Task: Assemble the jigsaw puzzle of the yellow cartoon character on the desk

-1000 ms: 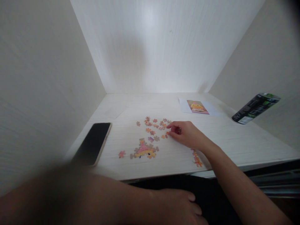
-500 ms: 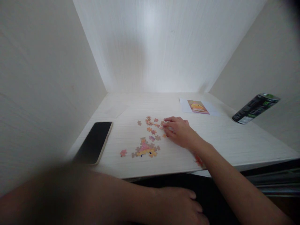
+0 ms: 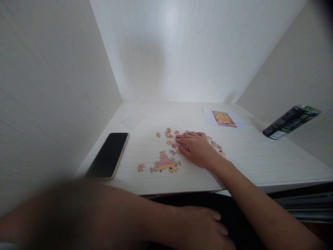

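My right hand lies palm down over loose jigsaw pieces, its fingers stretched out to the left. The pieces beneath the palm are hidden. More pieces show past the right side of the hand. Nearer to me is a joined section of puzzle, with a pink hat shape, yellow below it and dark eye marks. A single pink piece sits to its left. Below the table edge, my left hand rests on dark cloth at my lap, fingers loosely extended, holding nothing visible.
A black-screened phone lies left of the puzzle. At the back right, a printed picture of a yellow figure rests on white paper. A dark drink can stands near the right wall. Pale panels enclose the table on three sides.
My right hand has moved left and flattened over the loose pieces, uncovering some on its right side. The view has shifted slightly. My left hand stays at my lap.
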A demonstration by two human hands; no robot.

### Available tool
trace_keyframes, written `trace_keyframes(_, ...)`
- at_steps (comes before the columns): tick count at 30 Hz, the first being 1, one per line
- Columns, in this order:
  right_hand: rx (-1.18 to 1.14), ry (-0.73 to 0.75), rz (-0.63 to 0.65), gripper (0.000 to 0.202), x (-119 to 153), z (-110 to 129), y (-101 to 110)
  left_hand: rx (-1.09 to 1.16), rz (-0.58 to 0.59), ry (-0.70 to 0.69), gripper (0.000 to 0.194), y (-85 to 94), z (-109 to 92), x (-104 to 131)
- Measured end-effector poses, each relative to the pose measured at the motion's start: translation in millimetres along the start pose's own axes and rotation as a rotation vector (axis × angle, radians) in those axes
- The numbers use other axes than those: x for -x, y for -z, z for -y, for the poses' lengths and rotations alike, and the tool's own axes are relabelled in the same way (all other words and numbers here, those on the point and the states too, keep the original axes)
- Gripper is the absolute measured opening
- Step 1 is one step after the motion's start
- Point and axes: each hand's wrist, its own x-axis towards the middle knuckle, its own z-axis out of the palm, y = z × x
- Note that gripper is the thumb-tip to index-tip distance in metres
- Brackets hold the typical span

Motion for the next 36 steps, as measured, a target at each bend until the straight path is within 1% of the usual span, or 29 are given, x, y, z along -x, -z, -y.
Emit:
trace_keyframes(4,-0.019,-0.006,-0.015,0.026,1.7,-0.9,1.8,0.009,-0.02,-0.002,0.018,-4.3,-0.5,-0.8)
trace_keyframes(8,-0.046,-0.098,-0.07,0.03,4.4,-8.8,2.6,-0.01,-0.028,-0.005,0.018,-3.9,-1.2,-1.0)
trace_keyframes(10,-0.051,-0.158,-0.095,0.035,8.0,-19.2,3.8,-0.012,-0.014,-0.008,0.019,-1.1,-0.8,-2.1)
trace_keyframes(13,-0.045,-0.279,-0.149,0.039,17.2,-41.5,7.5,-0.006,0.023,-0.015,0.016,3.3,0.5,-4.8)
trace_keyframes(16,-0.03,-0.44,-0.199,0.037,27.3,-63.3,10.7,0.016,0.009,-0.012,0.015,6.4,1.3,-6.5)
trace_keyframes(17,-0.037,-0.476,-0.202,0.035,29.9,-68.8,10.9,0.015,0.004,-0.013,0.016,7.4,1.2,-6.5)
trace_keyframes(19,-0.075,-0.504,-0.197,0.031,33.5,-76.7,10.1,-0.007,0.003,-0.013,0.018,9.2,0.3,-5.6)
trace_keyframes(21,-0.132,-0.501,-0.192,0.029,34.9,-80.9,8.3,-0.011,-0.005,-0.015,0.019,10.4,-0.7,-3.9)
trace_keyframes(22,-0.154,-0.504,-0.191,0.028,34.9,-81.8,7.4,0.005,-0.018,-0.016,0.023,10.7,-1.1,-3.1)
trace_keyframes(24,-0.17,-0.515,-0.201,0.028,34.2,-81.7,6.7,0.049,-0.04,-0.012,0.029,10.5,-1.6,-1.8)
trace_keyframes(25,-0.169,-0.507,-0.208,0.028,33.5,-80.6,6.8,0.069,-0.045,-0.005,0.029,10.3,-1.7,-1.6)
trace_keyframes(28,-0.175,-0.395,-0.213,0.025,30.0,-73.3,7.9,0.095,-0.042,0.018,0.025,9.6,-1.9,-1.8)
trace_keyframes(31,-0.176,-0.268,-0.141,0.023,25.0,-62.0,7.6,0.091,-0.045,0.024,0.023,9.1,-2.2,-2.8)
trace_keyframes(34,-0.156,-0.214,-0.08,0.024,20.4,-52.3,5.0,0.1,-0.038,0.021,0.025,8.5,-2.5,-3.6)
trace_keyframes(36,-0.159,-0.224,-0.077,0.024,17.9,-48.3,2.4,0.108,-0.028,0.014,0.027,8.5,-2.6,-3.9)
